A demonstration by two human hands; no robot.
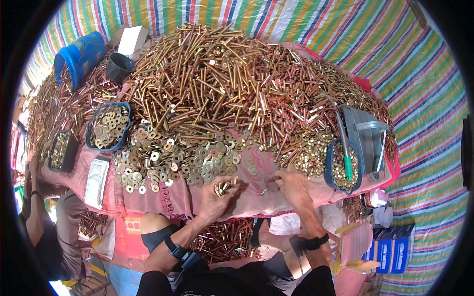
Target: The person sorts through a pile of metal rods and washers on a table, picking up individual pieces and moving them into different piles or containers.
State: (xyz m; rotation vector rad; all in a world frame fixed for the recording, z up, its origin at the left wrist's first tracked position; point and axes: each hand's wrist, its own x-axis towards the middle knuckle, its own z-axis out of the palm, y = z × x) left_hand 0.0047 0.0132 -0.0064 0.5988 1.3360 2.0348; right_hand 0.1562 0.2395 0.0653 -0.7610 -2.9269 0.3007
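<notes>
Left hand (215, 202) is seen, from the head camera, curled around several brass-coloured fasteners (226, 187), apparently cupped so that none roll out. Over the pink cloth (259, 170), the right hand (296, 188) is held with fingers bent beside heaped nuts (310, 160); whether anything is pinched cannot be told. Loose washers (158, 154) are spread beyond the left hand, and metal rods (212, 84) are banked behind, seemingly so each kind stays separate.

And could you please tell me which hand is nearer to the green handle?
The right hand is nearer, left of the green handle and beside the golden pile; the left hand, holding metal pieces, is farther left.
</notes>
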